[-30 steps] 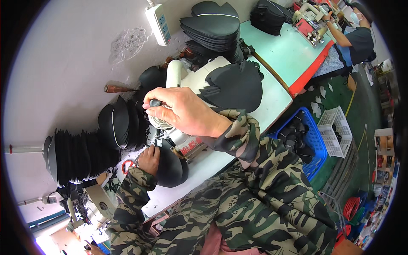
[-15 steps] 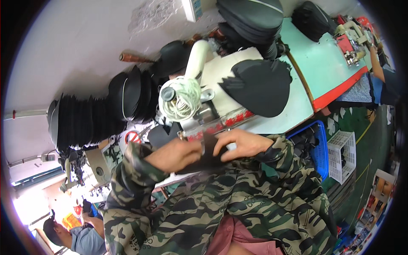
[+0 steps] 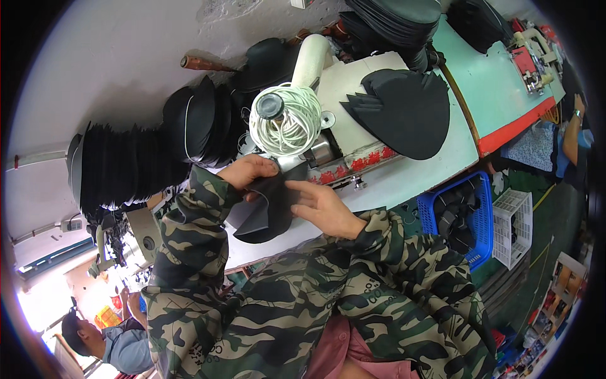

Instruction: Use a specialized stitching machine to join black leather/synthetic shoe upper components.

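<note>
My left hand (image 3: 248, 170) is closed on the upper left edge of a curved black sheet piece (image 3: 271, 205), close under a sewing machine head. The piece bends up in a fold, and its lower edge hangs over the white table. From the right, my right hand (image 3: 328, 210) lays outstretched fingers against the piece's right side. The sewing machine (image 3: 314, 60) has a coil of white cord (image 3: 297, 120) around its top. Its needle area is hidden behind the coil and my left hand. A fanned stack of black pieces (image 3: 404, 114) lies on the machine bed's right.
Black stacked pieces (image 3: 123, 164) stand along the wall at left, with more stacks (image 3: 398, 28) at the back. A blue basket (image 3: 485, 221) of black pieces and a white crate (image 3: 512, 227) stand at right. Other people work at far left (image 3: 126, 347) and far right.
Both hands have moved forward from near my body, bringing the black piece up to the machine. My right hand has come off its pinch and stretched its fingers; the view has shifted slightly.
</note>
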Demonstrator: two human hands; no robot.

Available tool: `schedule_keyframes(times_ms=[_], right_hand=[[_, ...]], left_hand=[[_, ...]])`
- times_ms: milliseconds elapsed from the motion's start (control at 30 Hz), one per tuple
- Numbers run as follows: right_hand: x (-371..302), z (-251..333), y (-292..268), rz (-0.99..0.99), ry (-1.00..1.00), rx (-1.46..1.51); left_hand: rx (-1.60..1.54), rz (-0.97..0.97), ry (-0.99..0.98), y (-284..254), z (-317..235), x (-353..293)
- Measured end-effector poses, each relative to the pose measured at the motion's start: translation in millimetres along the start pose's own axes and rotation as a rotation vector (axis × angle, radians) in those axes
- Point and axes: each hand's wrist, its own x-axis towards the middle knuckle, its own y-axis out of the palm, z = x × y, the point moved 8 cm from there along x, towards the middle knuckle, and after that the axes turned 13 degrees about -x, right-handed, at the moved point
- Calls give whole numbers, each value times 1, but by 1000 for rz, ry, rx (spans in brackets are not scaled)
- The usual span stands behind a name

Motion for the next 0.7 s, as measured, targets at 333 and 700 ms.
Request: schedule_keyframes(times_ms=[333, 700], right_hand=[[-18, 17, -67, -40, -195, -536], [-87, 74, -126, -756, -307, -799]], left_hand=[[389, -81, 549, 50, -6, 26], [295, -6, 299, 66, 9, 4]])
